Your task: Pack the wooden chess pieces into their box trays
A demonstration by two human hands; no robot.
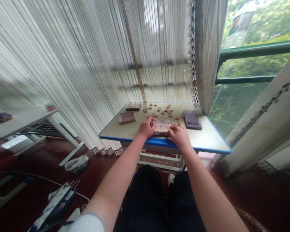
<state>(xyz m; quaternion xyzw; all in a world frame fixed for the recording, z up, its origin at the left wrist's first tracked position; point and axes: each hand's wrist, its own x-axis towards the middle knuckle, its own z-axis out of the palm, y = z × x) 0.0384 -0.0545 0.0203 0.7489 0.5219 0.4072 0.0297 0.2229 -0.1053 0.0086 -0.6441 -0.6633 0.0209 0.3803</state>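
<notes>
A flat cardboard box (162, 124) with dark printed marks on its pale top lies near the table's front edge. My left hand (147, 127) grips its left side, fingers curled over the edge. On the opposite side my right hand (180, 136) holds the box's right edge near the front corner. Beyond the box, several round wooden game pieces (170, 111) are scattered over the table. A few more pieces (179, 121) lie close to my right hand. An open, shallow box tray (127, 117) sits to the left. Whatever is inside the held box is hidden.
The pale table (116, 130) has a blue edge. At its back left lies another printed box (133, 106); a dark, partly blurred flat device (192, 120) lies at the right. Curtains (164, 87) hang behind. Bags (62, 199) and a cable (45, 179) are on the floor at left.
</notes>
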